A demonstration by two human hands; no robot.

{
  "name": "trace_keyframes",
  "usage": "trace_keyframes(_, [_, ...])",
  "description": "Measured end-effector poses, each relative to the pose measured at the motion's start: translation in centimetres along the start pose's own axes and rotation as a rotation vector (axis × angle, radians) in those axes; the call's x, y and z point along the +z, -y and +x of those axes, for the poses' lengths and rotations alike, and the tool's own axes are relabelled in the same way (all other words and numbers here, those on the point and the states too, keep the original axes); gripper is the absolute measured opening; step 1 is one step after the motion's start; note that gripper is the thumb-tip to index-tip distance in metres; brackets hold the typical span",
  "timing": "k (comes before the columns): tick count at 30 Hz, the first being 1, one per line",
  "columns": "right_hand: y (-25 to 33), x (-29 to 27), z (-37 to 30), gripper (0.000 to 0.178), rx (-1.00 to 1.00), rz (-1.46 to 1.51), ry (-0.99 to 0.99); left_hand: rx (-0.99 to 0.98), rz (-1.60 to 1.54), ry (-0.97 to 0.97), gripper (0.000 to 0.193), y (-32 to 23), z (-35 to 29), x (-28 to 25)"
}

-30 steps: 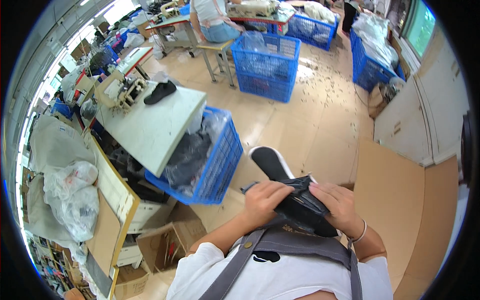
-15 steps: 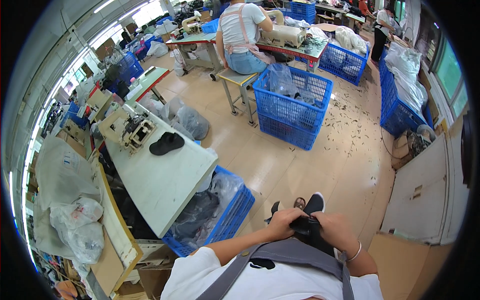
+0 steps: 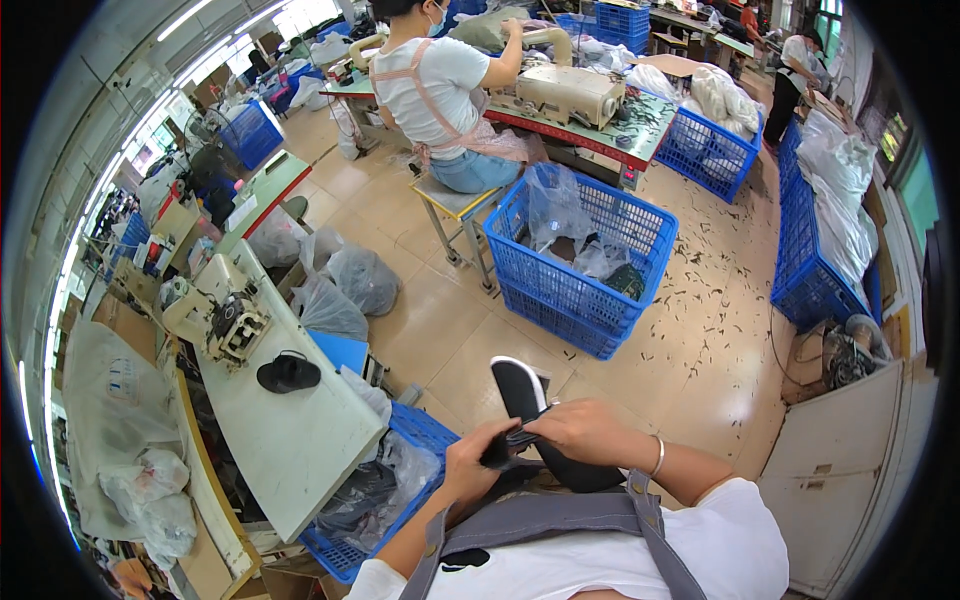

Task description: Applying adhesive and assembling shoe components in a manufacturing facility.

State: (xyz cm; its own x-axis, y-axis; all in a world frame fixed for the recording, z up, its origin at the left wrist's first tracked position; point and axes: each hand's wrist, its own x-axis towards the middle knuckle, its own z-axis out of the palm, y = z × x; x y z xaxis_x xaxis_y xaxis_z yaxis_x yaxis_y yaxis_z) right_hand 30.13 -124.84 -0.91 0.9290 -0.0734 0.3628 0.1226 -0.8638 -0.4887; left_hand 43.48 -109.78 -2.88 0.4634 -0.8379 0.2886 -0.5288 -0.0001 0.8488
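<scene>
In front of my waist, both hands are closed on a black fabric piece (image 3: 517, 437), its edge pinched between the fingertips. My left hand (image 3: 474, 462) holds its left side and my right hand (image 3: 582, 432) the right side, close together. Fingers hide much of the piece, so its full shape cannot be made out. Beyond the hands a foot in a black shoe with a white sole edge (image 3: 519, 388) shows over the floor. To the left, a black shoe upper (image 3: 289, 371) lies on the pale worktable (image 3: 300, 440), beside a sewing machine (image 3: 235, 325).
A blue crate (image 3: 370, 545) with bagged dark pieces stands under the table's near end. Another blue crate (image 3: 580, 310) is ahead, behind a seated person (image 3: 440, 100) at a sewing machine (image 3: 570, 95). White cabinets (image 3: 830, 450) line the right. Dark scraps litter the floor.
My view has shifted, and both hands appear further left and nearer each other, still gripping the black piece. The seated person ahead has an arm raised toward the machine table.
</scene>
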Motion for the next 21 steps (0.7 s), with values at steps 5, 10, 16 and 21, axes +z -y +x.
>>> trace_keyframes(5, [-6.6, 0.4, 6.5, 0.016, 0.144, 0.214, 0.053, -0.077, 0.102, -0.095, 0.024, 5.2, 4.5, -0.6])
trace_keyframes(10, [-13.6, 1.0, 13.9, 0.01, 0.015, 0.234, 0.034, -0.082, 0.084, -0.163, 0.012, 9.4, 12.6, -3.0])
trace_keyframes(16, [-19.9, -1.5, 27.3, 0.018, 0.374, 0.476, 0.182, -0.323, -0.154, -0.135, 0.02, 12.9, 25.4, -9.0])
trace_keyframes(21, [-24.9, -0.7, 34.4, 0.022, 0.509, 1.103, 0.008, -0.356, -0.322, -0.32, 0.024, 14.3, 33.0, -12.6])
